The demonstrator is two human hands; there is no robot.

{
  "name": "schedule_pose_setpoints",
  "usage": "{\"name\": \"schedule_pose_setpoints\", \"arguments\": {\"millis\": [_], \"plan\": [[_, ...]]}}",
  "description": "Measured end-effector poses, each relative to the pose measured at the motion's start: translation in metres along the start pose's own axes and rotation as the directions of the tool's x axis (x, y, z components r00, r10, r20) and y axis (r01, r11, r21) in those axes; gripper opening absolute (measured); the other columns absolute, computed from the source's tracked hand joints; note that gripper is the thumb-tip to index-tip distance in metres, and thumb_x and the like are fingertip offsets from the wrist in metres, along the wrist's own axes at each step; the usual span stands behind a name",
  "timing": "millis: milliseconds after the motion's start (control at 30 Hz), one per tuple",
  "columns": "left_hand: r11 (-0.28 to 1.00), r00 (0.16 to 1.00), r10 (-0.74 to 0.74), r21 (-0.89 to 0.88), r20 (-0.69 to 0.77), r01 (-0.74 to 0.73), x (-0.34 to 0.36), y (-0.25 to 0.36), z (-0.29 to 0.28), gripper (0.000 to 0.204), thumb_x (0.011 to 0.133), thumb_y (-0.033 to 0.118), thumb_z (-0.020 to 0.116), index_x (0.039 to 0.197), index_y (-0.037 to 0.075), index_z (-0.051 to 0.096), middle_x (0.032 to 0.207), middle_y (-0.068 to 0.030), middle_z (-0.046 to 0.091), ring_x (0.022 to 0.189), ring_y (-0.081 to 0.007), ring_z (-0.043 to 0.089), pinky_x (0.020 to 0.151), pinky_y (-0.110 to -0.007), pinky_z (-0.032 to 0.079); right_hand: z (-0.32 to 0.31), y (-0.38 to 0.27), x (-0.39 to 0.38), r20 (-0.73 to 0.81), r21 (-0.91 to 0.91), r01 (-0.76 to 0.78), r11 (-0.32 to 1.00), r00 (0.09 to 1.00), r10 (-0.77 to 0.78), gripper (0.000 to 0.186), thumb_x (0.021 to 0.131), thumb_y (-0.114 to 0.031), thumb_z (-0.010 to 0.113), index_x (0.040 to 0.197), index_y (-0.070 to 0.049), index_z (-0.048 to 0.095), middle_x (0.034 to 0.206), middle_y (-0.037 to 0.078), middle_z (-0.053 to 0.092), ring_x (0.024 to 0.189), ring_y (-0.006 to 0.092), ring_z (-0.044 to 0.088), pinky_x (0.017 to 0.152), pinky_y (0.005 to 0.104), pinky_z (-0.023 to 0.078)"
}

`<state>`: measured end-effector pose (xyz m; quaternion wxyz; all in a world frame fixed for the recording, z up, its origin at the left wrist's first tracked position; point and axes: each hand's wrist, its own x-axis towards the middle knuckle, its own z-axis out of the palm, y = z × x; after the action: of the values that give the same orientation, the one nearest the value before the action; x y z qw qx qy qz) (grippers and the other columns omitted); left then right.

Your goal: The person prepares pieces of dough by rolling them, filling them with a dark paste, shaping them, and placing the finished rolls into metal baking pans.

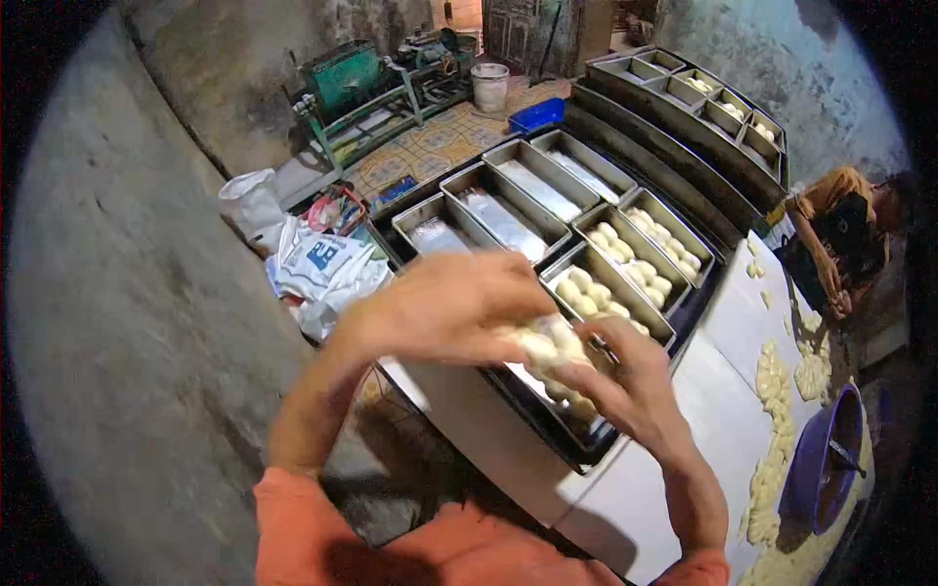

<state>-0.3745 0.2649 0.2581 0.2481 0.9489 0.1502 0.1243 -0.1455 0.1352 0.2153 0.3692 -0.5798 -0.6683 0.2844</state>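
My left hand (454, 303), blurred, curves over pale dough balls (542, 344) above the nearest tin in a large black tray (542, 430). My right hand (630, 386) is closed around the same dough from the right, fingers bent. The near tin is mostly hidden by my hands. Beside and behind it, rectangular tins (674, 317) hold rows of round dough balls. Other tins (440, 195) at the far side of the tray show bare metal bottoms.
A white worktable (703, 391) bears scattered dough (772, 391) and a purple tub (801, 479). A co-worker (845, 234) is at the right. Stacked trays of tins (635, 103) stand behind. White sacks (322, 254) lie left; green machinery (337, 88) stands by the back wall.
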Motion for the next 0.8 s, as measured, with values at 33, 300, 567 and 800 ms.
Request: {"name": "schedule_pose_setpoints", "arguments": {"millis": [33, 300, 567, 800], "plan": [[0.996, 0.997, -0.077, -0.038, 0.017, 0.078, 0.003, -0.022, -0.022, 0.046, 0.081, 0.029, 0.082, 0.12, 0.008, 0.071, 0.117, -0.0137, 0.066, 0.109, -0.0302, 0.065, 0.091, -0.04, 0.053, 0.014, -0.001, 0.029, -0.056, -0.071, 0.037, 0.997, 0.998, -0.041, 0.043, 0.09, -0.038, 0.076, 0.112, -0.002, 0.068, 0.1, 0.018, 0.067, 0.087, 0.0317, 0.068, 0.078, 0.0401, 0.053], [0.973, 0.939, -0.188, 0.182, 0.288, 0.139, 0.006, -0.216, -0.005, 0.056, 0.082, 0.032, 0.077, 0.131, 0.008, 0.066, 0.121, -0.0145, 0.066, 0.114, -0.0339, 0.062, 0.099, -0.041, 0.049, 0.13, 0.049, 0.156, 0.142, -0.626, 0.054, 0.778, 0.989, 0.045, 0.039, 0.095, -0.046, 0.065, 0.106, -0.01, 0.065, 0.103, 0.017, 0.07, 0.085, 0.0386, 0.07, 0.073, 0.0525, 0.055], [0.981, 0.93, -0.172, 0.145, 0.324, 0.13, 0.001, -0.215, -0.016, 0.062, 0.076, 0.028, 0.078, 0.132, 0.008, 0.061, 0.12, -0.0147, 0.064, 0.116, -0.0348, 0.06, 0.098, -0.044, 0.049, 0.114, 0.042, 0.147, 0.195, -0.438, 0.109, 0.893, 0.98, -0.024, 0.042, 0.091, -0.042, 0.07, 0.118, -0.011, 0.061, 0.099, 0.019, 0.068, 0.081, 0.0404, 0.069, 0.069, 0.0499, 0.056], [0.974, 0.931, -0.147, 0.216, 0.335, 0.076, 0.012, -0.211, -0.013, 0.056, 0.072, 0.023, 0.085, 0.124, 0.013, 0.066, 0.12, -0.0121, 0.064, 0.118, -0.0328, 0.06, 0.098, -0.042, 0.05, 0.116, 0.052, 0.147, 0.201, -0.486, 0.119, 0.866, 0.979, -0.021, 0.035, 0.09, -0.035, 0.071, 0.109, -0.01, 0.056, 0.091, 0.016, 0.066, 0.075, 0.0394, 0.068, 0.064, 0.0499, 0.056]]}}
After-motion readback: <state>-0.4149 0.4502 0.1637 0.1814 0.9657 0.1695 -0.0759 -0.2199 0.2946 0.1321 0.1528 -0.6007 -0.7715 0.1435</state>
